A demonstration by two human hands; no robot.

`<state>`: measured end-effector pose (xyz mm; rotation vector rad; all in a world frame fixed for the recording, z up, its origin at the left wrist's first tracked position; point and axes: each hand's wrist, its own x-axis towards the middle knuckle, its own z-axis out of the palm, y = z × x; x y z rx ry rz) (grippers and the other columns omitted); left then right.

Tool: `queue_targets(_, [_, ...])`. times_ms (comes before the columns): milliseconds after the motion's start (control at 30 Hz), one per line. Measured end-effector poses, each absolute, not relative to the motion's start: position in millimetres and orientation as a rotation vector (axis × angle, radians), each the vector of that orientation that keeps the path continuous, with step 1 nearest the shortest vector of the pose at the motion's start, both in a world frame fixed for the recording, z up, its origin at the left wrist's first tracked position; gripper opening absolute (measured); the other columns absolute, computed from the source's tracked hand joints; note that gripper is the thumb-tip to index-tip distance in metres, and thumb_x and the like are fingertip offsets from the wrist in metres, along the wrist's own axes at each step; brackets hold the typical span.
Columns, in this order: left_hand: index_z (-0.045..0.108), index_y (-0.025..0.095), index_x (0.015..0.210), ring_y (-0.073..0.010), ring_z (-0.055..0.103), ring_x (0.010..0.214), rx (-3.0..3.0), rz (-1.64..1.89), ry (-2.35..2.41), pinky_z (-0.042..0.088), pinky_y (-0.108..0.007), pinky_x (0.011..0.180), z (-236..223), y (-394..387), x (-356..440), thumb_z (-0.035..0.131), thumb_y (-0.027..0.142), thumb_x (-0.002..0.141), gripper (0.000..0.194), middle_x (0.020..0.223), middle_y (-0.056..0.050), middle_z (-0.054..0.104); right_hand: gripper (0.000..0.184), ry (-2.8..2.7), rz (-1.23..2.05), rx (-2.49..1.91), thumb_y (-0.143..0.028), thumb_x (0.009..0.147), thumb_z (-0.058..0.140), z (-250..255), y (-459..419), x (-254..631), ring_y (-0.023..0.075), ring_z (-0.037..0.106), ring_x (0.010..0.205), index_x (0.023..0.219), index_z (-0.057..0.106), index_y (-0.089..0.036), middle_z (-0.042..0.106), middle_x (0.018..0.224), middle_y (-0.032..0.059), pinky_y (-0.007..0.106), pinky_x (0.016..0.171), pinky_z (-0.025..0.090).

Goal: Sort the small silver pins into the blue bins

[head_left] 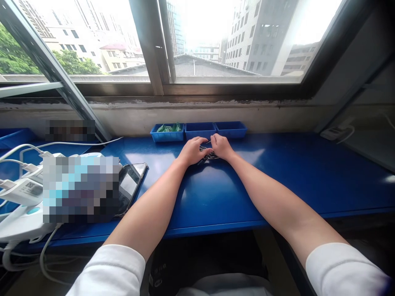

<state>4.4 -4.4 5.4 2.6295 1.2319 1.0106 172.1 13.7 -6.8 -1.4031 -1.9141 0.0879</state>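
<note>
A small pile of thin, dark, shiny pieces (211, 156), perhaps metal, lies on the blue tabletop between my two hands; their kind is too small to tell. My left hand (194, 151) curves around the pile's left side, its thumb reaching over the pieces and apart from the fingers. On the other side, my right hand (221, 147) has its fingers bent and drawn together at the pile's far edge. A thin dark sliver shows between the fingertips of both hands, but what the right fingers pinch is mostly hidden.
Three blue bins stand in a row behind my hands; the left bin (167, 137) holds green crumpled material. A phone (132, 185) lies left of my left forearm, beside a white power strip (23, 224) with chargers and cables. A metal frame (83, 109) rises at the left, before the window.
</note>
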Motion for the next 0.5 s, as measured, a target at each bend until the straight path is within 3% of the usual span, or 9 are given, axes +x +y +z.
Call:
queue_targets(233, [0.067, 0.019, 0.1, -0.0203, 0.063, 0.095, 2.632, 1.046, 1.213, 0.049, -0.031, 0.087, 2.0, -0.6, 6.3, 0.054, 0.029, 0.085, 0.022, 0.102, -0.006, 0.069, 0.043, -1.948, 0.097, -1.352, -0.036, 0.094, 0.032, -2.7, 11.5, 172.1, 0.0167, 0.054, 0.06, 0.057, 0.046, -0.02, 0.06, 0.062, 0.006, 0.029, 0.059, 0.029])
queue_targets(367, [0.068, 0.019, 0.095, -0.0201, 0.064, 0.089, 2.627, 1.069, 1.316, 0.049, -0.031, 0.083, 4.8, -0.3, 5.5, 0.048, 0.027, 0.088, 0.023, 0.095, -0.006, 0.07, 0.05, -1.929, 0.218, -1.294, -0.042, 0.093, 0.033, 0.5, 8.0, 170.3, 0.0151, 0.053, 0.057, 0.049, 0.045, -0.019, 0.057, 0.055, 0.0043, 0.029, 0.06, 0.032])
queue_targets(500, [0.069, 0.019, 0.094, -0.0202, 0.064, 0.087, 2.611, 1.056, 1.447, 0.048, -0.03, 0.081, 6.0, -0.8, 5.0, 0.046, 0.027, 0.089, 0.025, 0.095, -0.007, 0.07, 0.036, -1.754, 0.527, -1.132, -0.046, 0.085, 0.047, 3.6, 5.1, 169.7, 0.0127, 0.053, 0.057, 0.066, 0.058, -0.018, 0.061, 0.06, 0.0007, 0.026, 0.06, 0.039])
